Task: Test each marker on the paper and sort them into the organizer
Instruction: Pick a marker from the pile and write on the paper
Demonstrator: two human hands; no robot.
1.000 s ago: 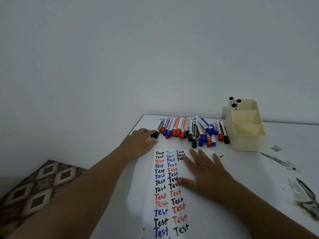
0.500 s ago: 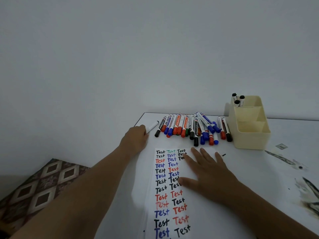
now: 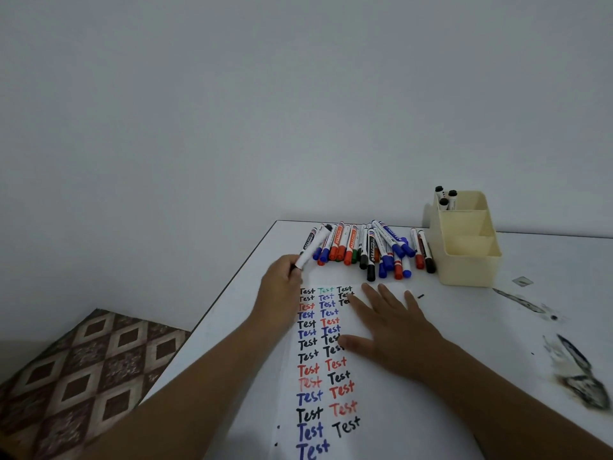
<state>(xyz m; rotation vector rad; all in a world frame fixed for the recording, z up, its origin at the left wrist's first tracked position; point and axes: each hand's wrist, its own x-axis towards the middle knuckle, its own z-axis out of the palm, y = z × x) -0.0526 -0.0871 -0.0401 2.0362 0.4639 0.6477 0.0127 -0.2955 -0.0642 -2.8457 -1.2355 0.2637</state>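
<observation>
Left hand (image 3: pixel 282 277) grips a marker (image 3: pixel 313 245) beside the pile (image 3: pixel 368 249); right hand (image 3: pixel 394 327) lies flat, fingers spread, on the paper (image 3: pixel 318 386).

Wall: plain pale grey-white painted wall (image 3: pixel 298 94), bare, filling the upper part of the view.
Table: white smooth-topped table (image 3: pixel 547 260) with a thin dark edge, its far side against the wall.
Table marks: black smudged ink stains (image 3: pixel 578 376) on the right part of the top.
Floor: brown and beige diamond-patterned floor covering (image 3: pixel 83 376) at lower left.
Light: dim, even, soft shadows.
</observation>
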